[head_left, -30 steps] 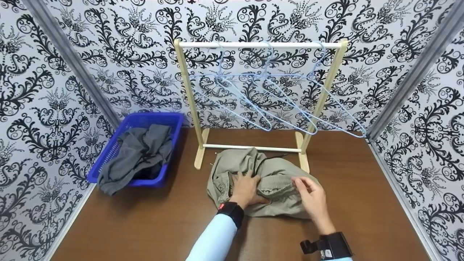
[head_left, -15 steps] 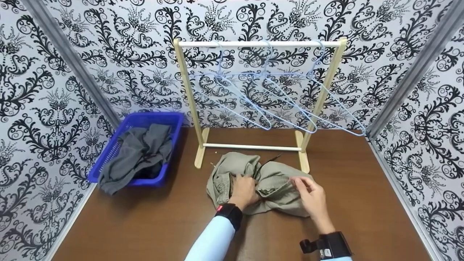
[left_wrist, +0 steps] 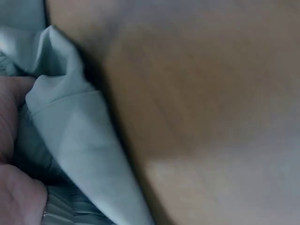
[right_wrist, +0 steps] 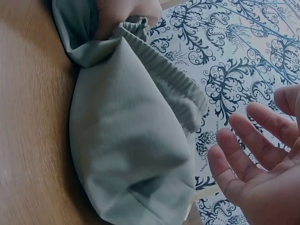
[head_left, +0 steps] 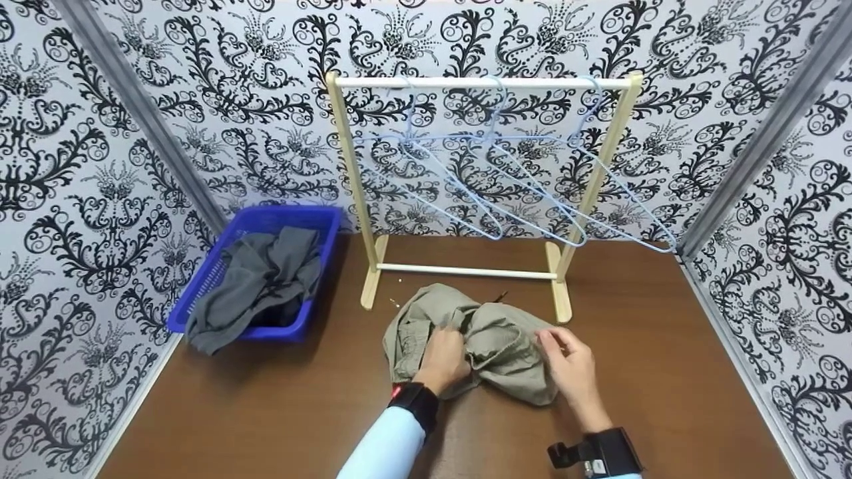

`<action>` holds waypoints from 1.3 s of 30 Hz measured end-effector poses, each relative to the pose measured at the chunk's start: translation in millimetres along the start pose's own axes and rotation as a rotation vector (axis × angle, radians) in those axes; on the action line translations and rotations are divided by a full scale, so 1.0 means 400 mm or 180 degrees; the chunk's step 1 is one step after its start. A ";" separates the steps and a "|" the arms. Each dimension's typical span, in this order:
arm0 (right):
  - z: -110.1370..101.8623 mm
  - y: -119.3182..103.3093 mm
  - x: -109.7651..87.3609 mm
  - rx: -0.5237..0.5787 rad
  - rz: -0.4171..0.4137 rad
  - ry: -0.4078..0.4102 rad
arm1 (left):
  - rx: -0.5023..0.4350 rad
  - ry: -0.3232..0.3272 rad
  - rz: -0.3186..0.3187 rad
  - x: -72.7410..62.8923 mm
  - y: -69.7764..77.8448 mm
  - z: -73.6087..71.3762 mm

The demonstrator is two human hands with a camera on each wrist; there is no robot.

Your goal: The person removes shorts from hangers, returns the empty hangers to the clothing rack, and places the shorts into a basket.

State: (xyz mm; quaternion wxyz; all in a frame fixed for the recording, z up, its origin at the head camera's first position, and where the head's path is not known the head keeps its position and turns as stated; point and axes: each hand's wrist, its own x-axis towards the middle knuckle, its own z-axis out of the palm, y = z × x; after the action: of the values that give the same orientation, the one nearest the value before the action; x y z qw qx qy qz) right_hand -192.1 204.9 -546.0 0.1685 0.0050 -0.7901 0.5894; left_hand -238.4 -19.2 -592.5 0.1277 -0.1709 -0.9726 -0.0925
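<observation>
A bunched khaki garment with a gathered elastic waistband (right_wrist: 173,79) lies on the brown table in front of the rack. My left hand (head_left: 444,359) grips its middle, with the fingertips hidden in the folds. In the left wrist view, the thumb side of that hand (left_wrist: 21,192) presses into the gathered cloth. At the garment's right side is my right hand (head_left: 571,369). The right wrist view shows the fingers (right_wrist: 239,150) loosely bent and apart from the cloth, holding nothing. Cloth (head_left: 512,359) bulges up between the two hands.
Behind the garment stands a wooden rack (head_left: 353,179) with light blue wire hangers (head_left: 459,183) on its white bar. A blue basket (head_left: 183,313) with dark grey clothing (head_left: 259,279) hanging over its front edge sits at the left. Patterned walls enclose the table (head_left: 299,412).
My left hand has gone from spread on the garment to gripping it, drawing the cloth together into a smaller bundle. The right hand has stayed near the garment's right side.
</observation>
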 end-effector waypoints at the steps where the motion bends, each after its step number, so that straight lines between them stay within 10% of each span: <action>1: 0.000 0.001 -0.001 0.0031 -0.0009 -0.0015 | -0.0025 0.0062 -0.0005 -0.005 -0.001 0.000; 14: 0.005 0.007 -0.004 0.0034 0.0024 -0.0054 | -0.0869 0.0258 -0.0496 -0.046 -0.001 -0.004; 28: 0.023 0.015 -0.013 -0.0086 -0.0083 -0.0095 | -0.0336 0.0391 -0.0410 -0.053 0.002 -0.008; 39: 0.040 0.028 -0.022 -0.0069 -0.0083 -0.0169 | -0.0709 0.0345 -0.0571 -0.080 -0.002 -0.044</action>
State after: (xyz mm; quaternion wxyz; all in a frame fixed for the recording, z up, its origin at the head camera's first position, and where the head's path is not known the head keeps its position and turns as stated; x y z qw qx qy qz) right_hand -190.4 191.5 -562.7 0.1551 0.0290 -0.8005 0.5782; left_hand -205.8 -33.9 -584.8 0.1514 -0.0911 -0.9594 -0.2200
